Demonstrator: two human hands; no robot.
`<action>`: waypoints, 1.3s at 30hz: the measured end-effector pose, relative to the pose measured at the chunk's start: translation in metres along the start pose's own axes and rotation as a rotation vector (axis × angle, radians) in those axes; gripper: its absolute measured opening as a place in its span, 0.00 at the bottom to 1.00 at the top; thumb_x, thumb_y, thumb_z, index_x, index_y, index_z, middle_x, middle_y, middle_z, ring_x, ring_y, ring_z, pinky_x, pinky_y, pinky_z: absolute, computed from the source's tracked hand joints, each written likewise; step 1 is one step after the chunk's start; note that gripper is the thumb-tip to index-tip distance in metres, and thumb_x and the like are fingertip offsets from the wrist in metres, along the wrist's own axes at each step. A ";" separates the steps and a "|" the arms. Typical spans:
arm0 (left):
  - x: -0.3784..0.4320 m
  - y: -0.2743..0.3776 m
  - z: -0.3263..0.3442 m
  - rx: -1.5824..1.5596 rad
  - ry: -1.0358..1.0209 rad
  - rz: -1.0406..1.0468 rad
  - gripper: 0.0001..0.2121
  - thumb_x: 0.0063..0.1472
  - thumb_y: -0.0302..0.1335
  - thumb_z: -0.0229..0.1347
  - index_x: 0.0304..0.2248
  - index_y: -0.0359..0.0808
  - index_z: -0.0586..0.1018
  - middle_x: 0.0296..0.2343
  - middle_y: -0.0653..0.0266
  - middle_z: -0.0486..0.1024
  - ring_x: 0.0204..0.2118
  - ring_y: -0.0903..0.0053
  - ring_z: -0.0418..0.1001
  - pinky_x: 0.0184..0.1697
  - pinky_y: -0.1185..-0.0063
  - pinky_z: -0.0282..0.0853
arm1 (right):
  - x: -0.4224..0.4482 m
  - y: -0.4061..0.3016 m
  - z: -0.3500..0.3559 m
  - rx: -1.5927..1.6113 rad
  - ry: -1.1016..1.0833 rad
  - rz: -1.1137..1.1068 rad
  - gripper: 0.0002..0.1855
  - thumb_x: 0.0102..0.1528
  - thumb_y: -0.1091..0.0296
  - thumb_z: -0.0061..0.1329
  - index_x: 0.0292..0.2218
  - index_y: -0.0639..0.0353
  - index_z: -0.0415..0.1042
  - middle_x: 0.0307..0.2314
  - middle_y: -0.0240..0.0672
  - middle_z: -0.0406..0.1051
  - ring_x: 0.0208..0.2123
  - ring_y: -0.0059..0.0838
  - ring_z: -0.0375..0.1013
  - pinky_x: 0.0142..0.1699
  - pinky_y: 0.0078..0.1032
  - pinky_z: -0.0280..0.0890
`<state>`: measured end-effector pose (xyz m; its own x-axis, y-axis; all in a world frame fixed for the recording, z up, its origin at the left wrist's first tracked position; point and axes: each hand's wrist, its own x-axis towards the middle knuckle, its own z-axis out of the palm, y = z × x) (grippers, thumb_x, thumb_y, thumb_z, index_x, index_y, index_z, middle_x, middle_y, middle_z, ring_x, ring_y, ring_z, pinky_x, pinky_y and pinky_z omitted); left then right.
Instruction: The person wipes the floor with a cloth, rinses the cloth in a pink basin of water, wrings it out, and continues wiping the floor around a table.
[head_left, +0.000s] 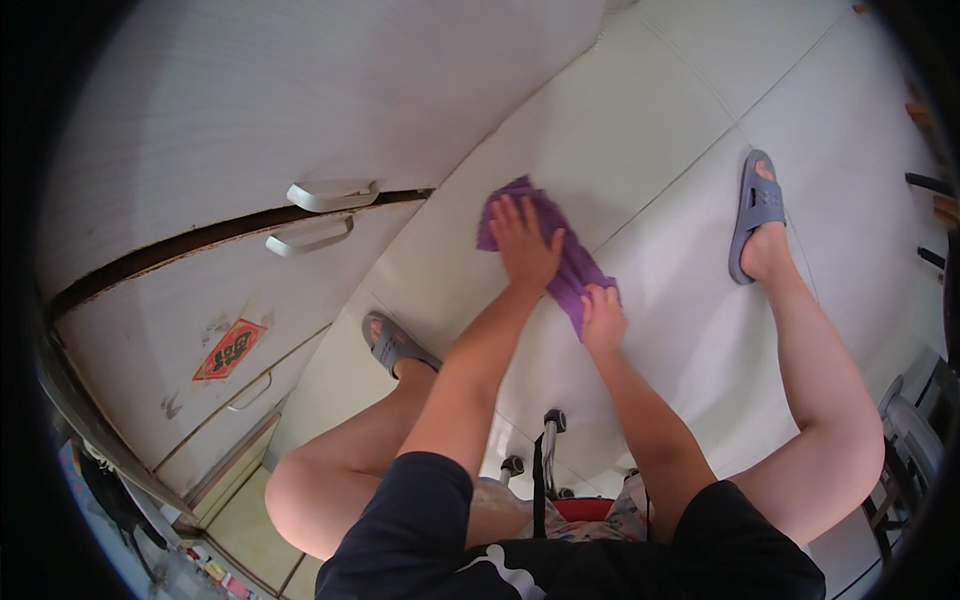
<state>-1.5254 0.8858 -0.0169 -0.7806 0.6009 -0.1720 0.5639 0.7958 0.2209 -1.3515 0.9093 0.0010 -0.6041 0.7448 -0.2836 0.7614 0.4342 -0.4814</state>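
Observation:
A purple cloth lies on the pale tiled floor between my feet. Spread flat on its far end is my left hand, palm down with the fingers apart. The near right end of the cloth is under the curled fingers of my right hand, which appear to grip its edge.
White cabinet fronts with metal handles stand on the left, one bearing a red paper sticker. My slippered feet are on either side. Chair casters show below me, and dark furniture legs at the right edge.

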 end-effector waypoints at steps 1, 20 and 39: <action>0.005 0.018 0.001 -0.010 -0.046 0.041 0.38 0.57 0.49 0.46 0.58 0.31 0.50 0.59 0.42 0.38 0.62 0.51 0.33 0.62 0.60 0.32 | 0.003 0.010 -0.007 -0.008 0.013 -0.003 0.11 0.54 0.61 0.44 0.40 0.48 0.67 0.32 0.38 0.64 0.33 0.44 0.69 0.35 0.40 0.66; -0.071 -0.154 -0.017 0.051 0.034 -0.210 0.38 0.57 0.46 0.47 0.59 0.32 0.46 0.59 0.42 0.37 0.62 0.51 0.33 0.61 0.59 0.33 | -0.038 -0.081 0.052 -0.028 -0.354 -0.464 0.14 0.49 0.72 0.41 0.40 0.53 0.66 0.30 0.42 0.62 0.33 0.41 0.70 0.33 0.33 0.69; 0.055 0.074 -0.004 -0.032 -0.161 0.667 0.34 0.56 0.45 0.49 0.58 0.40 0.54 0.59 0.53 0.44 0.62 0.61 0.39 0.62 0.64 0.37 | 0.009 -0.039 0.016 0.288 0.116 0.576 0.17 0.52 0.74 0.42 0.44 0.51 0.62 0.37 0.50 0.63 0.36 0.53 0.68 0.40 0.43 0.64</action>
<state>-1.5274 0.9777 -0.0064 -0.2184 0.9672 -0.1297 0.8999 0.2510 0.3567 -1.3909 0.8911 0.0043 -0.0764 0.8745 -0.4790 0.8526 -0.1918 -0.4861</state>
